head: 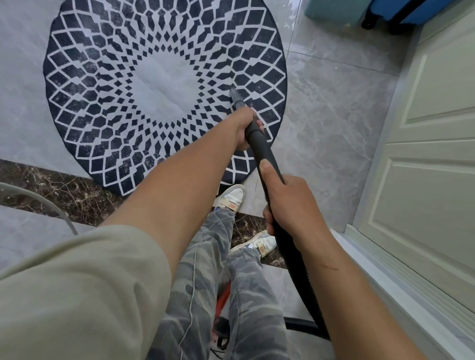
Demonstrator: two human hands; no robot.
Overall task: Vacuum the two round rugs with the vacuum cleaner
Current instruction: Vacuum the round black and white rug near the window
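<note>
- Vacuum wand (pixel 262 151) is gripped by both hands: the left hand (pixel 244 133) curls round it in front, and the right hand (pixel 286 203) wraps it behind, thumb along the tube.
- Just beyond the left hand, the nozzle (pixel 237 97) meets the round rug (pixel 100 67).
- A pale door (pixel 433 159) stands right of both hands.

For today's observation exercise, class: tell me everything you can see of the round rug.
The round rug is dark navy with a white lattice of diamonds shrinking toward a plain pale centre. It looks thin, short-piled and dusty, lying flat on grey floor tiles, its near edge over a dark marble strip. The vacuum nozzle touches it right of centre.
</note>
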